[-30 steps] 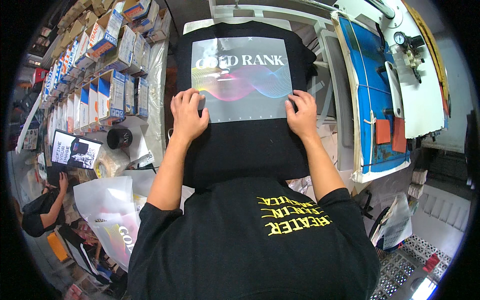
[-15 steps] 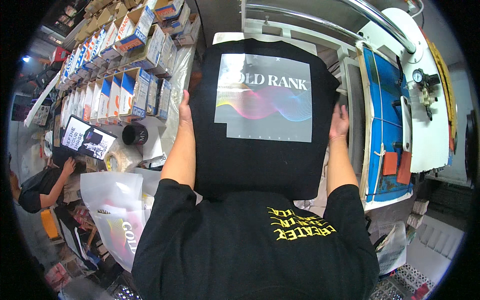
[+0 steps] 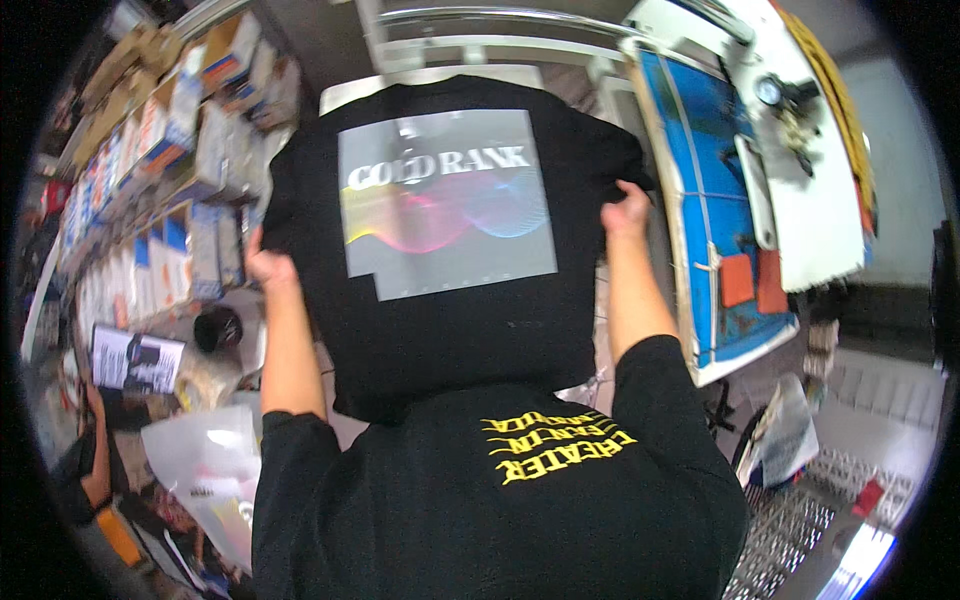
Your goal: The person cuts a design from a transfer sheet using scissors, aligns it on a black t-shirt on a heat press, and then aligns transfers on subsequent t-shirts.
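In front of me a black T-shirt (image 3: 470, 340) lies spread over a pale platen (image 3: 345, 92). On its chest rests a square sheet of transfer film (image 3: 450, 275) with white lettering and a wavy multicoloured line pattern. One lower corner of the sheet is notched. My left hand (image 3: 268, 262) is closed on the edge of the left sleeve. At the opposite side, my right hand (image 3: 627, 210) grips the right sleeve, its fingers curled around the cloth. Parts of the fingers on both hands are hidden by the fabric.
To the right stands a press with a blue pad (image 3: 705, 200) and a pressure gauge (image 3: 770, 90). Boxes (image 3: 200, 160) crowd the left, near a black mug (image 3: 217, 327) and a tape roll (image 3: 200, 380). More printed film (image 3: 205, 470) hangs lower left, near another person's arm (image 3: 97, 450).
Both sleeves are now drawn outward in my hands, where before my fingers were looser along the shirt's sides. My view has shifted, so the scene sits further left.
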The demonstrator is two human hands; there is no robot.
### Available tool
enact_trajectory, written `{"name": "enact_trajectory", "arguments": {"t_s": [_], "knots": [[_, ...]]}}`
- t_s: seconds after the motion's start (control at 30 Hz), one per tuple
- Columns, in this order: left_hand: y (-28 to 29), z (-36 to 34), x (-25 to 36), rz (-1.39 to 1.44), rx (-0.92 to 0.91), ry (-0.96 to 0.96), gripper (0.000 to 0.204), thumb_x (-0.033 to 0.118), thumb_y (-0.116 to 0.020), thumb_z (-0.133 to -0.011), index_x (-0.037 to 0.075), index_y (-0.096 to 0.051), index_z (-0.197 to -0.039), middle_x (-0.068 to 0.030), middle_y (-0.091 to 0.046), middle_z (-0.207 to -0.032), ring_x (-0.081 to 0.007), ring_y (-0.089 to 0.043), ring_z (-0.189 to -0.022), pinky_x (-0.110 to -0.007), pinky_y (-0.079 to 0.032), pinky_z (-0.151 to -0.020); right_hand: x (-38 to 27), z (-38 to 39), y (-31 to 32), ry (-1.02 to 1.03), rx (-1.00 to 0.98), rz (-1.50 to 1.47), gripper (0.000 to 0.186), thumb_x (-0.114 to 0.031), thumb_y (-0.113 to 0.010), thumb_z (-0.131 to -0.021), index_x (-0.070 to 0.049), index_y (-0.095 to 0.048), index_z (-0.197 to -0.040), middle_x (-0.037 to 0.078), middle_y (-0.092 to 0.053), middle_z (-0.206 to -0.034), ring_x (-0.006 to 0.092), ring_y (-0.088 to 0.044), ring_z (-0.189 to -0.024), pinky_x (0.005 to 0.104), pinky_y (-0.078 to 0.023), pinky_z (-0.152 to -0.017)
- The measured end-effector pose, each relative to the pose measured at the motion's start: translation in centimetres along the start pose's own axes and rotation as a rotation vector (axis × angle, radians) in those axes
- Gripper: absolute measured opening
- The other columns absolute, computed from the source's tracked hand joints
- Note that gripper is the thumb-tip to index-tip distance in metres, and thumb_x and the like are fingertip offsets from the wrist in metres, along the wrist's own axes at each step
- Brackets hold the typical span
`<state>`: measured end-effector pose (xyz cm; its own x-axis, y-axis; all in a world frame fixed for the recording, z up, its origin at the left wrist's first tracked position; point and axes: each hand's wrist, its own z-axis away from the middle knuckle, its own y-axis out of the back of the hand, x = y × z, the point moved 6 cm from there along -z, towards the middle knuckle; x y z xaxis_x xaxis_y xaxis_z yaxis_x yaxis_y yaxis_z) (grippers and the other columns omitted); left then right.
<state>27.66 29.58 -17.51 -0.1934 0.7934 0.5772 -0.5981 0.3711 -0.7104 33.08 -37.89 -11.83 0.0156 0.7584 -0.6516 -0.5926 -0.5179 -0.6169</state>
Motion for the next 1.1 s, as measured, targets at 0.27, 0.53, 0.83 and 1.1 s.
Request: {"name": "enact_trajectory", "arguments": {"t_s": [0.27, 0.53, 0.83, 1.1], "knots": [[-0.5, 0.5, -0.1, 0.105, -0.026, 0.106, 0.043, 0.026, -0.062, -0.086, -0.002, -0.066, -0.119, -0.0188, -0.067, -0.124, -0.0381, -0.059, -0.118, -0.052, -0.039, -0.110, -0.3, 1.2, -0.1, -0.004, -0.052, -0.207, 0.049, -0.003, -0.057, -0.078, 0.004, -0.059, -0.127, 0.019, -0.058, -0.135, 0.0387, -0.052, -0.127, 0.0510, -0.030, -0.118], [1.5, 0.8, 0.4, -0.298, 0.048, 0.237, 0.042, 0.031, -0.063, -0.089, 0.003, -0.066, -0.120, -0.0160, -0.064, -0.129, -0.0337, -0.062, -0.114, -0.048, -0.044, -0.106, 1.1, 2.0, -0.4, -0.247, 0.155, 0.353, 0.048, -0.010, -0.059, -0.086, 0.006, -0.056, -0.131, 0.023, -0.058, -0.134, 0.0376, -0.055, -0.124, 0.0502, -0.036, -0.113], [-13.2, 22.2, -2.2, -1.633, -0.682, -1.101, 0.030, 0.005, -0.070, -0.081, 0.005, -0.069, -0.111, -0.0141, -0.065, -0.122, -0.0363, -0.057, -0.120, -0.048, -0.043, -0.105, 4.4, 21.3, -8.3, 1.140, -0.625, 1.735, 0.041, -0.022, -0.068, -0.087, 0.001, -0.064, -0.120, 0.020, -0.057, -0.133, 0.0386, -0.048, -0.132, 0.0524, -0.033, -0.113], [-13.1, 22.1, -3.2, -1.691, -0.669, -1.051, 0.029, 0.007, -0.074, -0.081, 0.007, -0.073, -0.109, -0.0125, -0.066, -0.123, -0.0349, -0.056, -0.122, -0.045, -0.045, -0.104, 5.3, 21.2, -7.7, 1.117, -0.606, 1.772, 0.046, -0.029, -0.067, -0.088, 0.003, -0.063, -0.121, 0.020, -0.057, -0.134, 0.0382, -0.048, -0.132, 0.0532, -0.031, -0.115]]}}
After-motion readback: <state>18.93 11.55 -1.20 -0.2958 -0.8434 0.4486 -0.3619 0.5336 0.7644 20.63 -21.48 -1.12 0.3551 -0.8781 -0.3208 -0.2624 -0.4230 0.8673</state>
